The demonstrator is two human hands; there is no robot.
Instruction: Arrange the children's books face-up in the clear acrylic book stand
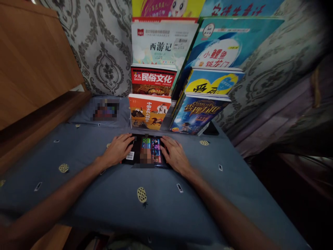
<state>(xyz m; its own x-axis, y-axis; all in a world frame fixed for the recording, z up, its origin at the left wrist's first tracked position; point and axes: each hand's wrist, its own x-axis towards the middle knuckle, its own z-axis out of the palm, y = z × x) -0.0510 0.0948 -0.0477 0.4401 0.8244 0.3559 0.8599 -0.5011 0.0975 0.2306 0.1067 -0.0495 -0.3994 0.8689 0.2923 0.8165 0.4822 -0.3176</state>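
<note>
A black-covered book (137, 146) lies on the blue patterned cloth, with colourful picture panels and a white barcode label facing up. Part of its cover is blurred out by pixelation. At its left end is my left hand (117, 150), fingers bent over the edge and thumb on the cover. My right hand (177, 154) grips the right end in the same way, its fingertips near the upper corner. Just behind the book stands a display rack of upright books, with an orange book (150, 111) and a dark blue book (199, 114) in its front row.
Higher tiers hold a red book (153, 80), a pale book (163, 41), a yellow-and-blue book (214, 80) and a teal book (234, 41). A pixelated item (105, 109) lies at the back left. A wooden panel (33, 52) and patterned curtain (104, 45) border the cloth-covered surface (104, 205).
</note>
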